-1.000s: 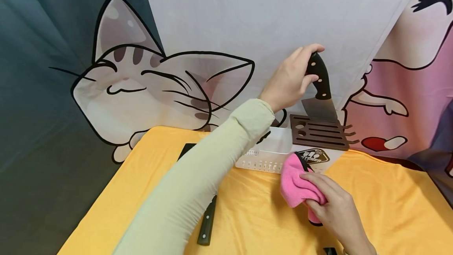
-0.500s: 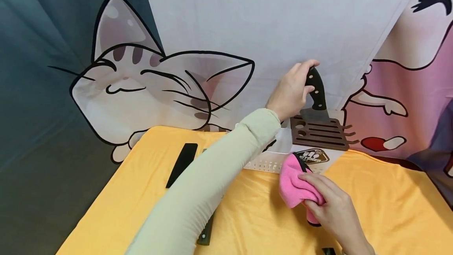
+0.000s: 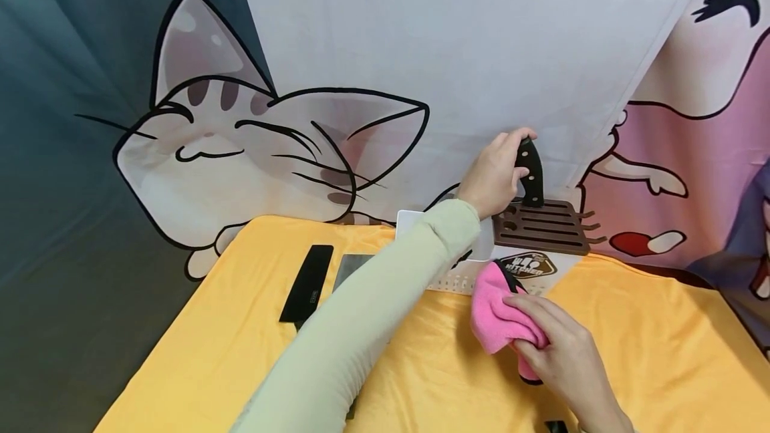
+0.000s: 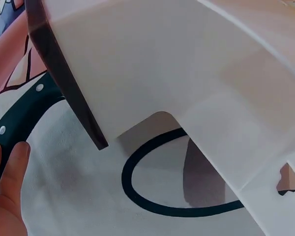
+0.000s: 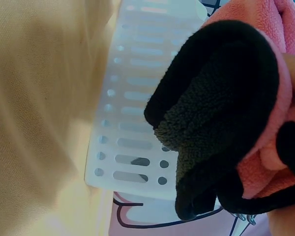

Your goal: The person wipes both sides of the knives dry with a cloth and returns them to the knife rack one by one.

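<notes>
My left hand [image 3: 493, 172] grips the black riveted handle of a knife [image 3: 532, 179] at the back of the table. Its blade is hidden down in a slot of the brown slotted top [image 3: 541, 236] of a white kitchen rack [image 3: 445, 279]. In the left wrist view the fingers [image 4: 12, 172] pinch the handle [image 4: 22, 108] beside the rack's brown edge. My right hand [image 3: 568, 349] holds a bunched pink cloth [image 3: 496, 313] with black trim in front of the rack. The right wrist view shows the cloth's dark grey underside [image 5: 201, 108] close over the rack's perforated wall [image 5: 132, 118].
A black knife cover or blade [image 3: 309, 282] lies on the yellow tablecloth [image 3: 198, 353] at left. Beside it a grey blade [image 3: 350, 267] is partly under the left sleeve. Hooks [image 3: 592, 227] stick out from the rack's right side. A cat-print curtain [image 3: 361, 39] hangs behind.
The left hand has moved down with the knife, and its blade has sunk into the rack slot until only the handle shows. The right hand and pink cloth have barely moved.
</notes>
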`<control>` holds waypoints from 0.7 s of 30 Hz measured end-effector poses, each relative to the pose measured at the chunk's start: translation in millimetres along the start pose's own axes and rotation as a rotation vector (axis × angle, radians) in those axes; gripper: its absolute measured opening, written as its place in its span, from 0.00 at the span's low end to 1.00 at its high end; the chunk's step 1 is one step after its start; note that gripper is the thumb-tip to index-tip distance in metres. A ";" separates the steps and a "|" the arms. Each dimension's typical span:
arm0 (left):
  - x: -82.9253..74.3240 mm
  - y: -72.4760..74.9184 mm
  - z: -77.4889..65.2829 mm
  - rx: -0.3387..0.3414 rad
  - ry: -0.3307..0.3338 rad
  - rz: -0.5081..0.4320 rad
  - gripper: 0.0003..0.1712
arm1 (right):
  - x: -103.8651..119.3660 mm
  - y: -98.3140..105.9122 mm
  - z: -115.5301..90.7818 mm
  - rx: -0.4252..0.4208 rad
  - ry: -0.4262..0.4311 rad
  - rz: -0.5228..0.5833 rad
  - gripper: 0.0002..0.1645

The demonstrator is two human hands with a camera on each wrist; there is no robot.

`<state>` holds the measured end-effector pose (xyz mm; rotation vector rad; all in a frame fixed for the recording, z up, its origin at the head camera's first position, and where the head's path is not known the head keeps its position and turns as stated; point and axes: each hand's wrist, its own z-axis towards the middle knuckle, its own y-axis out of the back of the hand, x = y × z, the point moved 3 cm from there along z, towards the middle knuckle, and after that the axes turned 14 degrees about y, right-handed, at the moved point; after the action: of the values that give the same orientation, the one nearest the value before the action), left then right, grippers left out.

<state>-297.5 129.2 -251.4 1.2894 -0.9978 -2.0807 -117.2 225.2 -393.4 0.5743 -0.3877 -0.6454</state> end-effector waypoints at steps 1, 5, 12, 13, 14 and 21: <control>1.1 -0.5 -0.4 -0.003 0.001 0.002 0.31 | 0.3 0.0 0.2 0.001 0.003 0.001 0.30; 4.0 -0.2 -2.1 -0.016 0.025 0.007 0.32 | 0.9 0.1 -0.3 0.017 -0.011 -0.010 0.30; 8.8 1.7 -6.1 0.000 0.064 -0.016 0.36 | 1.4 -0.6 -0.8 -0.002 -0.009 -0.007 0.30; 10.3 2.3 -6.7 0.006 0.072 -0.029 0.36 | 1.3 -0.8 -0.9 -0.002 -0.010 -0.006 0.30; 11.9 3.2 -7.4 0.012 0.081 -0.045 0.37 | 1.1 -0.9 -1.1 -0.001 -0.010 -0.006 0.30; 27.4 23.9 -14.5 -0.027 0.130 -0.177 0.39 | 0.7 -1.6 -1.1 -0.006 -0.011 -0.012 0.31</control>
<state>-295.6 90.1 -251.4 1.5265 -0.8229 -2.0998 -116.8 224.0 -395.1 0.5680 -0.3925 -0.6617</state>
